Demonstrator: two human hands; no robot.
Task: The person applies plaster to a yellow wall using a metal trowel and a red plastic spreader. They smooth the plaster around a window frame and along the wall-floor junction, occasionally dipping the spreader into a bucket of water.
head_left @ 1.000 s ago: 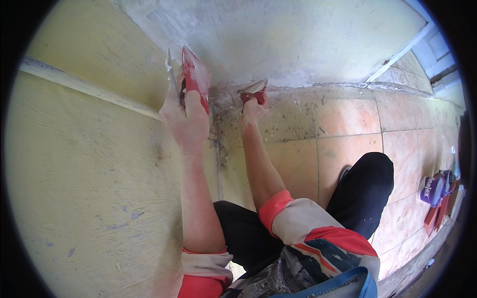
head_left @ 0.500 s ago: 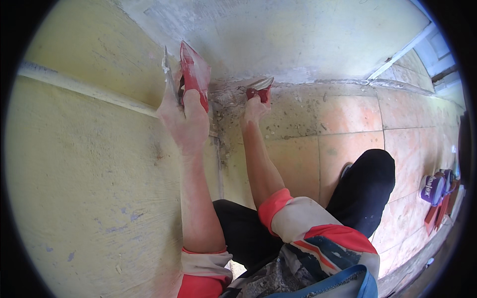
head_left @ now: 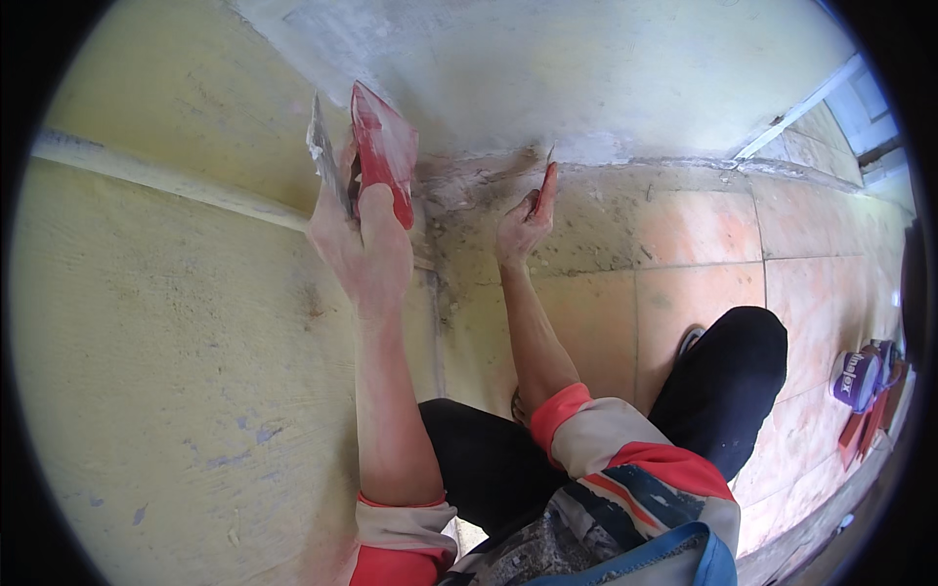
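My left hand [head_left: 363, 242] is closed around two flat tools at once. One is a red putty spreader [head_left: 386, 146] smeared with white paste; beside it stands a grey scraper [head_left: 324, 156] with white paste along its edge. Closed too, my right hand [head_left: 523, 232] grips a red putty spreader [head_left: 547, 192], seen nearly edge-on. Its tip is close to the foot of the pale wall [head_left: 625, 88], where whitish filler [head_left: 596, 148] lines the joint with the floor. Whether the tip touches the wall, I cannot tell.
A yellowish wall [head_left: 195, 371] with a ledge [head_left: 166, 176] runs along my left. Grit lies on the tiled floor [head_left: 699, 225] near the corner. My bent knee [head_left: 728, 381] is at the right. Beyond it stand a purple-and-white tub [head_left: 855, 381] and reddish-brown pieces [head_left: 860, 430].
My right hand has moved a little right and back from the wall, turning its spreader from broadside to edge-on. The left hand keeps both tools and has hardly moved.
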